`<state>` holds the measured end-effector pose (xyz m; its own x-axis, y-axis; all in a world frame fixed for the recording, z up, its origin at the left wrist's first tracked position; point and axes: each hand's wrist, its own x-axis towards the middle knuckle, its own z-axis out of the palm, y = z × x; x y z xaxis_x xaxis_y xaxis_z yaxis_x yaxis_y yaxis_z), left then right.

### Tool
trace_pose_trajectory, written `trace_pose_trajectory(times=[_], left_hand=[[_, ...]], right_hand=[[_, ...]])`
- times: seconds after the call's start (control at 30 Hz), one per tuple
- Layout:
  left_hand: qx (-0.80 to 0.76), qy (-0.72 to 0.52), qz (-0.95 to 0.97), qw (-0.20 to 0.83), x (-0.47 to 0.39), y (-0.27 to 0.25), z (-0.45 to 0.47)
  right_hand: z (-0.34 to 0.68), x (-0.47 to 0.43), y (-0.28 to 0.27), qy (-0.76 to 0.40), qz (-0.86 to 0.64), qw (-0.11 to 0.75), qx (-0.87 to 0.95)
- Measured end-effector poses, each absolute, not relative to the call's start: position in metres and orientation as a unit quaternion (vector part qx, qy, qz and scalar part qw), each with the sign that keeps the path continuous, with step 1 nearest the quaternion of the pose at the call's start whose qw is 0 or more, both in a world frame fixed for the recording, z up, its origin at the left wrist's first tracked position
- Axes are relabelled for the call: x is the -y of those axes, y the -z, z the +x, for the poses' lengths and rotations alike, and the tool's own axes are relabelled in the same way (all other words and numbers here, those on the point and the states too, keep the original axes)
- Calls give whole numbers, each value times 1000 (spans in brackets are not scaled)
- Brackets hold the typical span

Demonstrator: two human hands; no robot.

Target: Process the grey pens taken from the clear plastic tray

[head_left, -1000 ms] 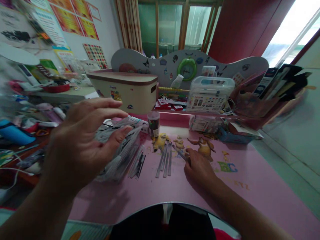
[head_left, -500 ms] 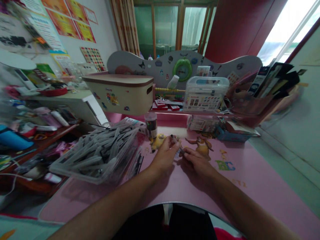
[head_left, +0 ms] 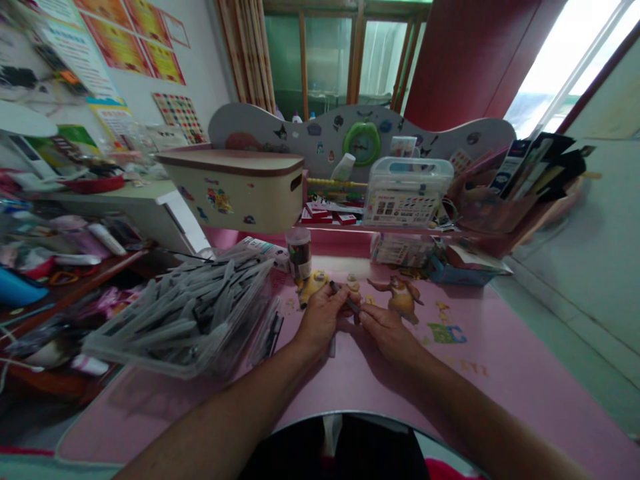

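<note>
Over the middle of the pink desk, my left hand is closed on a slim, dark pen-like stick. My right hand pinches the stick's lower right end, fingers bent together. The stick slants down from left to right; its exact kind is too small to make out. A thin translucent strip shows just below my left hand, partly hidden by it. Left of my arms stands a clear plastic bin heaped with translucent sleeve-like pieces. Several thin black sticks lie beside the bin.
Behind my hands stands a clear jar of dark sticks. The shelf holds a lidded cream box, a clear handled case and a green clock. A blue box sits at the desk's back right.
The dark stick has turned and shows more of its length between my hands. My left hand has shifted slightly left and down; a translucent strip now shows beneath it.
</note>
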<state>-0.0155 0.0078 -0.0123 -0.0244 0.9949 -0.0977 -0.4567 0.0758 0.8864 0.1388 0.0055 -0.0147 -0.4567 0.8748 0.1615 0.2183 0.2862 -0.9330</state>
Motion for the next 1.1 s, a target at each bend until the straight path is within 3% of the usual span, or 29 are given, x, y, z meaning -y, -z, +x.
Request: trace_pose_trajectory(times=[0.37,0.57,0.8,1.1], left_hand=[[-391,-582,340,626,-6,13,-16],[-416,-565,348,622,-2,4,-21],[-412,-584,331,615,-7,10,-22],[-411,-598,309,615,-9,11,-19]], right_hand=[[136,-5,10,-483,-410,340,695],[132,-2,29,-633,-383,378,556],[132,-2,13,-454,-372,363,724],[125,2,24,-335,-436,352,758]])
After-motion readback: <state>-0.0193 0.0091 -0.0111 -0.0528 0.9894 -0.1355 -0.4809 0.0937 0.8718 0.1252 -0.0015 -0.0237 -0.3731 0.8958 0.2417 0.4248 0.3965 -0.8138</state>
